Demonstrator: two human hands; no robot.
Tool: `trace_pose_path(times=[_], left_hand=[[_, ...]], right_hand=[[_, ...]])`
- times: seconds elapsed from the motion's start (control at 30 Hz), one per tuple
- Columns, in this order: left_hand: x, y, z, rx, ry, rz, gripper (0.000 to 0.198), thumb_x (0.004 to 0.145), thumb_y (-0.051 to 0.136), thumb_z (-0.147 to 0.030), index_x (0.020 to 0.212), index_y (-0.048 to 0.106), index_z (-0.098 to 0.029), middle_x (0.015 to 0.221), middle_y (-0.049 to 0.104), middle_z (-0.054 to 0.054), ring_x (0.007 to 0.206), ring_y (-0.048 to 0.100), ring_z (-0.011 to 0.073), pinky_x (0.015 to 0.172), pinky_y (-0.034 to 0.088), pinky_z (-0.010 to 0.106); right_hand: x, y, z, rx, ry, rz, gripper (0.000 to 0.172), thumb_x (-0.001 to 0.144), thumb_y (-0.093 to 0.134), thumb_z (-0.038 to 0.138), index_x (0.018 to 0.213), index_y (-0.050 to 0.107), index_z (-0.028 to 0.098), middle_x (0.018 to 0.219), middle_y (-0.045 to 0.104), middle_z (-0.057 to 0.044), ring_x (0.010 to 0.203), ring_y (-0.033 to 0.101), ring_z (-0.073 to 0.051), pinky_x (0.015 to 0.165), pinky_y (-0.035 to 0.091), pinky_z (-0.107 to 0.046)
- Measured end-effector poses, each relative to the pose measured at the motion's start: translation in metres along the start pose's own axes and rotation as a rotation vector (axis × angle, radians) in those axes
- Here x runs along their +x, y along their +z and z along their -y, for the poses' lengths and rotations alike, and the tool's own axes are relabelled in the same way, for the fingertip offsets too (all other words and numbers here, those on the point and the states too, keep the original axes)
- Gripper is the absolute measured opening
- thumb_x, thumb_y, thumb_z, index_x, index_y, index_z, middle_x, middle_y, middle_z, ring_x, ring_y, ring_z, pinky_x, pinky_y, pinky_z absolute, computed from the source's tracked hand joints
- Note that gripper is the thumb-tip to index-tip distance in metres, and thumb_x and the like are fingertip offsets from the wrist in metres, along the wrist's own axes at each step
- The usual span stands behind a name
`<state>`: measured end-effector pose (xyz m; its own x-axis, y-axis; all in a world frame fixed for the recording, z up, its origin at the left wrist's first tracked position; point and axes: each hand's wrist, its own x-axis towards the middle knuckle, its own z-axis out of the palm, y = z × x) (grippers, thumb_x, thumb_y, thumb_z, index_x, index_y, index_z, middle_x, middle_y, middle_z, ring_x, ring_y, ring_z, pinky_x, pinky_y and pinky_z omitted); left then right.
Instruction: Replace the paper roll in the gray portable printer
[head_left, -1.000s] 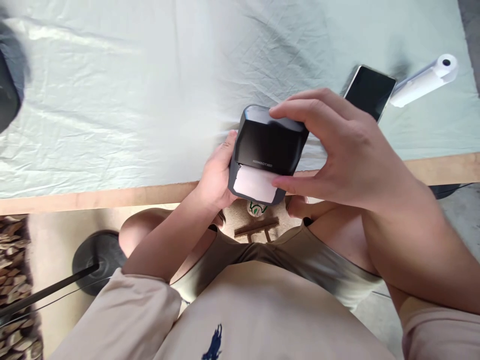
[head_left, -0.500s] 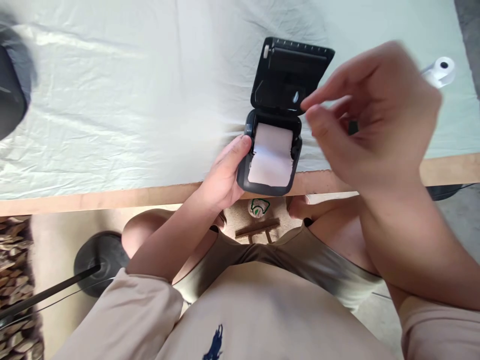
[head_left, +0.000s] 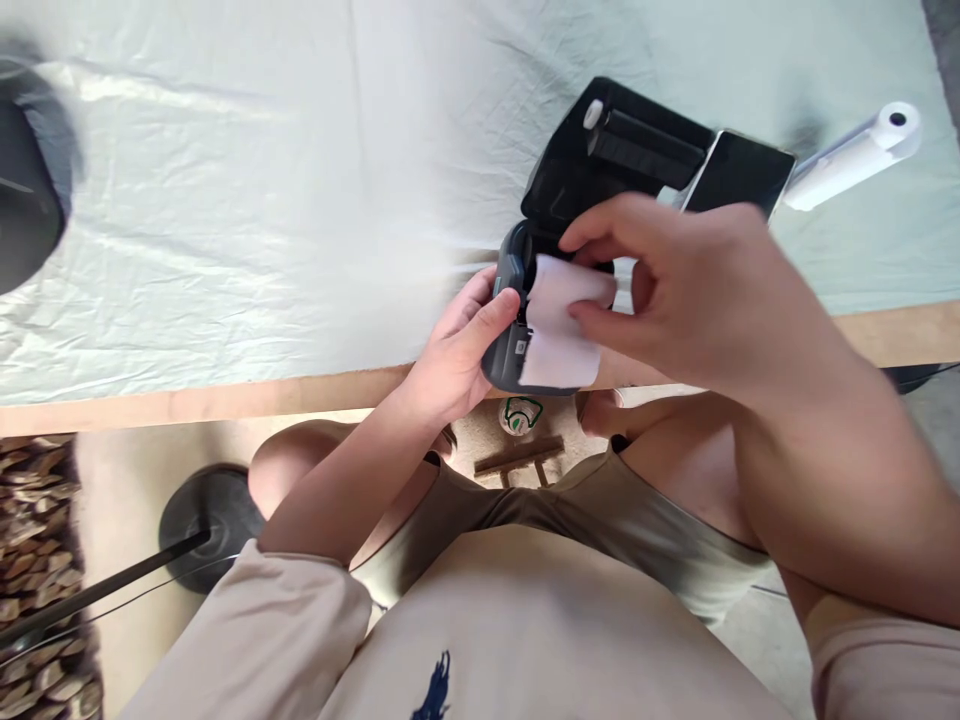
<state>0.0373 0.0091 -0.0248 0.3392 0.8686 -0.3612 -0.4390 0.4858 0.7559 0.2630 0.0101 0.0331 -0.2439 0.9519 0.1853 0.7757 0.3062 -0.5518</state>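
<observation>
A small black printer (head_left: 508,350) is held at the table's front edge, its lid (head_left: 570,165) swung up and back. My left hand (head_left: 465,345) grips the printer's left side, thumb on top. White paper (head_left: 566,345) lies in the open compartment and hangs toward the printer's front. Over the paper is my right hand (head_left: 667,290), slightly blurred, its thumb at the paper's right part and its index finger above the paper's back edge. Thumb and index finger are apart, and the other fingers are curled and partly hidden.
On the pale cloth (head_left: 300,200), a dark-screened phone (head_left: 742,175) lies to the right, beside a white paper roll (head_left: 851,165). A dark object (head_left: 26,190) stands at the far left. The wooden table edge (head_left: 225,395) runs in front of my knees.
My right hand has moved left and down, from beside the lid to over the paper. The printer has tilted and turned slightly. The phone has come into view.
</observation>
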Motion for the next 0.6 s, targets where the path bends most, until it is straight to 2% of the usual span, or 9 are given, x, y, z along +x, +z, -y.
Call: trace_pose_path(times=[0.07, 0.17, 0.27, 0.33, 0.47, 0.53, 0.6], left_hand=[[0.002, -0.001, 0.001, -0.017, 0.019, -0.009, 0.016, 0.113, 0.087, -0.039, 0.118, 0.083, -0.024, 0.113, 0.089, 0.003, 0.117, 0.091, 0.0266, 0.094, 0.073, 0.029], [0.005, -0.003, 0.003, -0.041, 0.008, -0.049, 0.018, 0.117, 0.082, -0.041, 0.114, 0.083, -0.023, 0.110, 0.088, 0.002, 0.111, 0.091, 0.0243, 0.091, 0.074, 0.028], [0.007, -0.004, 0.003, -0.047, -0.017, -0.056, 0.023, 0.121, 0.076, -0.043, 0.113, 0.082, -0.022, 0.107, 0.087, 0.003, 0.110, 0.092, 0.0260, 0.095, 0.075, 0.032], [0.007, -0.004, 0.002, -0.050, -0.018, -0.048, 0.024, 0.122, 0.074, -0.042, 0.112, 0.082, -0.022, 0.105, 0.087, 0.003, 0.106, 0.092, 0.0258, 0.096, 0.075, 0.034], [0.007, -0.002, 0.001, -0.044, -0.019, -0.058, 0.026, 0.124, 0.070, -0.042, 0.111, 0.082, -0.022, 0.102, 0.087, 0.003, 0.103, 0.092, 0.0249, 0.095, 0.075, 0.033], [0.007, -0.002, 0.000, -0.049, -0.024, -0.074, 0.027, 0.125, 0.069, -0.041, 0.111, 0.082, -0.022, 0.098, 0.085, 0.003, 0.100, 0.092, 0.0254, 0.095, 0.075, 0.034], [0.007, -0.001, -0.001, -0.063, -0.014, -0.080, 0.029, 0.125, 0.066, -0.040, 0.111, 0.083, -0.022, 0.095, 0.084, 0.003, 0.096, 0.092, 0.0251, 0.093, 0.075, 0.034]], right_hand=[[0.003, -0.014, 0.005, 0.212, 0.062, -0.086, 0.041, 0.077, 0.080, 0.030, 0.118, 0.080, 0.033, 0.094, 0.079, 0.002, 0.058, 0.049, -0.012, 0.053, 0.041, -0.034], [0.011, -0.025, 0.000, 0.590, 0.181, -0.312, 0.029, 0.076, 0.078, 0.029, 0.104, 0.070, 0.030, 0.104, 0.071, -0.005, 0.074, 0.057, -0.016, 0.052, 0.037, -0.033], [0.022, -0.016, -0.017, 0.762, 0.328, -0.350, 0.036, 0.072, 0.079, 0.044, 0.098, 0.057, 0.032, 0.106, 0.064, -0.008, 0.077, 0.058, -0.020, 0.049, 0.040, -0.035], [0.027, -0.002, -0.028, 0.749, 0.370, -0.359, 0.043, 0.068, 0.082, 0.047, 0.100, 0.058, 0.031, 0.102, 0.065, -0.007, 0.073, 0.057, -0.019, 0.050, 0.043, -0.035], [0.028, 0.014, -0.037, 0.619, 0.285, -0.335, 0.045, 0.073, 0.089, 0.044, 0.100, 0.056, 0.030, 0.099, 0.063, -0.004, 0.075, 0.055, -0.017, 0.064, 0.059, -0.039], [0.027, 0.013, -0.040, 0.516, 0.244, -0.347, 0.042, 0.078, 0.086, 0.043, 0.101, 0.053, 0.030, 0.101, 0.059, -0.005, 0.082, 0.055, -0.019, 0.068, 0.059, -0.038], [0.025, 0.009, -0.045, 0.398, 0.196, -0.404, 0.040, 0.080, 0.082, 0.037, 0.105, 0.051, 0.030, 0.103, 0.059, -0.006, 0.087, 0.055, -0.019, 0.068, 0.052, -0.035]])
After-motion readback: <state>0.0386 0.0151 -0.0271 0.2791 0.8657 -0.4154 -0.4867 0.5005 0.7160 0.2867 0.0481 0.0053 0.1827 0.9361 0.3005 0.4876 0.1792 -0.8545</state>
